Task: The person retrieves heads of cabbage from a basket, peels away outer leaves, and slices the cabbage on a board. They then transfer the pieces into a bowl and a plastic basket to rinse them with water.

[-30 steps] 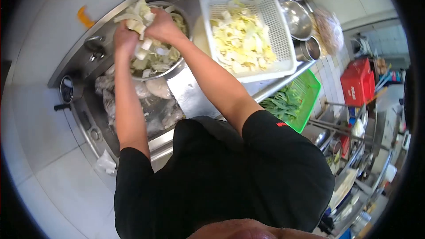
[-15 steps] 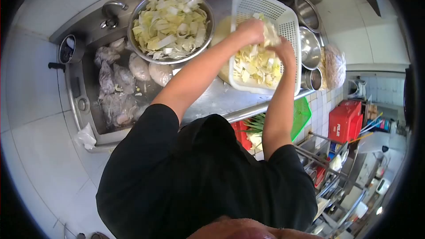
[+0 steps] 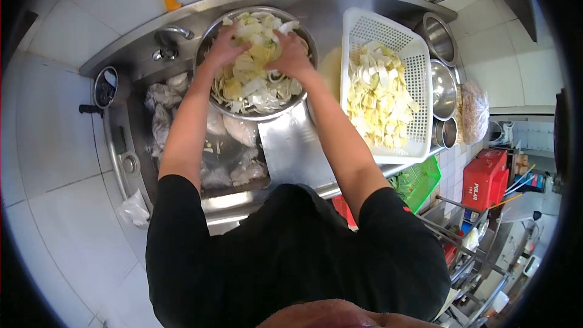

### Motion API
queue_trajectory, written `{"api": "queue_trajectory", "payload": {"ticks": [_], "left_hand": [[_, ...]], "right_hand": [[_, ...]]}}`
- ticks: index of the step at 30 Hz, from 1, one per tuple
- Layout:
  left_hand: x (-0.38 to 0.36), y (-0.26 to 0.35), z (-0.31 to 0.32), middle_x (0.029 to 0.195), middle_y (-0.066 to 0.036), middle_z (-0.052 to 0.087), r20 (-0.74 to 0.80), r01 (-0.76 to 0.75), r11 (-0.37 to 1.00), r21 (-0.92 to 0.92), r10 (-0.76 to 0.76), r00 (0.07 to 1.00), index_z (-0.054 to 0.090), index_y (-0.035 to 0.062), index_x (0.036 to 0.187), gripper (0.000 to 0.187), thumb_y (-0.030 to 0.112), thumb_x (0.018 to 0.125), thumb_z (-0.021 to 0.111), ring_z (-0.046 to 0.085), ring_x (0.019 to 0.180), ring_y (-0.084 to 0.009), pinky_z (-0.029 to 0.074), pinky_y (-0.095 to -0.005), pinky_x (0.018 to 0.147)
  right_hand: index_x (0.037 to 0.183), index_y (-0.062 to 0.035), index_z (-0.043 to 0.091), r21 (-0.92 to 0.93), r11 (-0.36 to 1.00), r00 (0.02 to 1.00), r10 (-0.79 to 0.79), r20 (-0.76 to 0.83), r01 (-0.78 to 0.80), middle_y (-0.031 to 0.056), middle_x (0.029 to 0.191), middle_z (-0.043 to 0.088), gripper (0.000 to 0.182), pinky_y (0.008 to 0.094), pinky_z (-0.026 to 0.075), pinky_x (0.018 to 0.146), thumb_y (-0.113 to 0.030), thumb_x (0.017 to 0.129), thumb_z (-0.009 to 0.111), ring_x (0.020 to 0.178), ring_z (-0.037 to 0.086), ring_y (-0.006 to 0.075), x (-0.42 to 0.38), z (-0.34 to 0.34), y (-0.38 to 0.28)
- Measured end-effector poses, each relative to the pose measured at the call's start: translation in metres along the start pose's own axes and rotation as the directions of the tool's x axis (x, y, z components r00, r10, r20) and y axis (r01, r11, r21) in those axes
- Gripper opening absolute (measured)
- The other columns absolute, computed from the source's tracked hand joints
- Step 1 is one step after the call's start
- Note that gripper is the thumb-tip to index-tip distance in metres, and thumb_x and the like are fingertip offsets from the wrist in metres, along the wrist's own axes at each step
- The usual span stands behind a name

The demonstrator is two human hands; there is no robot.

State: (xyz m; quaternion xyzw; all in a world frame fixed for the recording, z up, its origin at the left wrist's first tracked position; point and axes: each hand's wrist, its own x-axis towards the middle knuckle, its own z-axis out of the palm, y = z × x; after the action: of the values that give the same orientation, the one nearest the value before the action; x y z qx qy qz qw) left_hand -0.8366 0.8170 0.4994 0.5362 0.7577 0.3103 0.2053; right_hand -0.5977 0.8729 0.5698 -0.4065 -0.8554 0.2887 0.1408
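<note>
Both my hands are in a round steel bowl [image 3: 310, 42] of chopped napa cabbage [image 3: 258, 94]. My left hand [image 3: 226, 50] presses into the left side of the heap, its fingers curved around the pieces. From the right side my right hand [image 3: 291, 54] does the same, so a loose clump of cabbage lies gripped between the two. Some fingertips are buried in the leaves. To the right, a white perforated basket [image 3: 420, 54] holds another pile of chopped cabbage [image 3: 382, 100], which neither hand touches.
Plastic-wrapped bundles [image 3: 243, 167] lie in the sink [image 3: 149, 179] below the bowl, near a faucet [image 3: 167, 53]. Steel bowls [image 3: 442, 85] stand right of the basket. A green crate [image 3: 425, 182] sits below the counter edge, with a red cooler [image 3: 483, 182] farther right.
Both hands have moved left from the white basket into the steel bowl. The cabbage they held over the basket now lies in its pile. The whole view has shifted slightly.
</note>
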Motion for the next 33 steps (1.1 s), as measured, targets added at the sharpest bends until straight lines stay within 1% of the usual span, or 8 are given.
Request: {"api": "queue_trajectory", "payload": {"ticks": [4, 5, 9, 15, 20, 25, 28, 33], "left_hand": [[0.018, 0.016, 0.013, 0.150, -0.025, 0.039, 0.201, 0.202, 0.948, -0.244, -0.154, 0.967, 0.040, 0.0050, 0.149, 0.100, 0.057, 0.074, 0.080, 0.045, 0.136, -0.0336, 0.040, -0.0388, 0.110], [0.021, 0.015, 0.021, 0.145, -0.025, 0.046, 0.238, 0.271, 0.917, -0.293, -0.204, 0.950, 0.044, 0.0024, 0.146, 0.098, 0.056, 0.073, 0.082, 0.050, 0.131, -0.0327, 0.042, -0.0386, 0.107], [-0.002, 0.061, 0.007, 0.117, -0.019, 0.068, 0.434, 0.325, 0.868, -0.374, -0.146, 0.889, 0.061, -0.0039, 0.128, 0.085, 0.049, 0.067, 0.088, 0.064, 0.109, -0.0271, 0.049, -0.0368, 0.095], [-0.024, 0.070, 0.010, 0.108, -0.014, 0.070, 0.038, 0.146, 0.663, -0.734, -0.175, 0.984, 0.067, -0.0041, 0.115, 0.051, 0.018, 0.073, 0.085, 0.064, 0.099, -0.0195, 0.050, -0.0320, 0.087], [-0.029, 0.112, -0.046, 0.107, -0.011, 0.071, -0.118, -0.028, 0.797, -0.603, -0.054, 0.992, 0.068, -0.0010, 0.115, 0.044, 0.009, 0.073, 0.080, 0.063, 0.099, -0.0179, 0.049, -0.0297, 0.089], [-0.025, 0.128, -0.063, 0.109, -0.011, 0.070, -0.063, 0.081, 0.491, -0.867, -0.270, 0.961, 0.069, 0.0021, 0.115, 0.038, -0.002, 0.077, 0.070, 0.066, 0.091, -0.0149, 0.055, -0.0284, 0.076], [-0.026, 0.130, -0.064, 0.113, -0.011, 0.068, -0.149, -0.073, 0.468, -0.881, -0.128, 0.980, 0.069, 0.0025, 0.114, 0.039, -0.006, 0.076, 0.067, 0.066, 0.093, -0.0170, 0.054, -0.0283, 0.079], [-0.023, 0.127, -0.062, 0.116, -0.010, 0.065, -0.274, -0.214, 0.667, -0.714, 0.014, 0.962, 0.068, 0.0069, 0.119, 0.044, -0.008, 0.078, 0.062, 0.064, 0.095, -0.0166, 0.053, -0.0269, 0.079]], "right_hand": [[0.153, -0.0094, 0.031, 0.202, 0.973, 0.990, 0.094, 0.103, -0.113, 0.0370, 0.148, 0.031, 0.115, 0.0454, 0.037, 0.113, -0.026, 0.057, 0.092, 0.141, 0.033, 0.0478, 0.025, 0.058, 0.021], [0.152, -0.0098, 0.031, 0.128, 0.989, 0.998, 0.068, 0.009, -0.069, 0.0364, 0.145, 0.036, 0.108, 0.0453, 0.038, 0.113, -0.019, 0.061, 0.088, 0.139, 0.036, 0.0478, 0.035, 0.091, 0.039], [0.136, -0.0019, 0.048, 0.586, 0.793, 0.986, 0.126, 0.110, -0.167, 0.0268, 0.132, 0.054, 0.075, 0.0423, 0.046, 0.103, -0.013, 0.068, 0.078, 0.124, 0.053, 0.0405, 0.033, 0.070, 0.018], [0.117, -0.0052, 0.064, 0.042, 0.999, 0.989, -0.024, -0.144, 0.030, 0.0243, 0.115, 0.061, 0.059, 0.0435, 0.048, 0.097, -0.023, 0.065, 0.084, 0.109, 0.059, 0.0403, 0.028, 0.013, 0.002], [0.114, -0.0048, 0.068, 0.138, 0.983, 0.981, -0.102, -0.165, 0.125, 0.0221, 0.115, 0.061, 0.061, 0.0418, 0.049, 0.096, -0.027, 0.061, 0.089, 0.110, 0.060, 0.0371, 0.023, -0.044, -0.032], [0.109, -0.0046, 0.071, 0.234, 0.935, 0.939, -0.198, -0.283, 0.267, 0.0202, 0.113, 0.064, 0.047, 0.0389, 0.050, 0.093, -0.014, 0.064, 0.080, 0.108, 0.062, 0.0347, 0.024, -0.071, -0.038], [0.105, -0.0050, 0.072, 0.325, 0.909, 0.938, -0.162, -0.305, 0.263, 0.0208, 0.111, 0.066, 0.041, 0.0374, 0.050, 0.095, -0.008, 0.064, 0.073, 0.108, 0.062, 0.0351, 0.024, -0.074, -0.042], [0.104, -0.0050, 0.071, 0.281, 0.931, 0.909, -0.103, -0.404, 0.231, 0.0201, 0.104, 0.070, 0.039, 0.0377, 0.053, 0.088, -0.014, 0.067, 0.078, 0.099, 0.067, 0.0356, 0.017, -0.068, -0.050]]}}
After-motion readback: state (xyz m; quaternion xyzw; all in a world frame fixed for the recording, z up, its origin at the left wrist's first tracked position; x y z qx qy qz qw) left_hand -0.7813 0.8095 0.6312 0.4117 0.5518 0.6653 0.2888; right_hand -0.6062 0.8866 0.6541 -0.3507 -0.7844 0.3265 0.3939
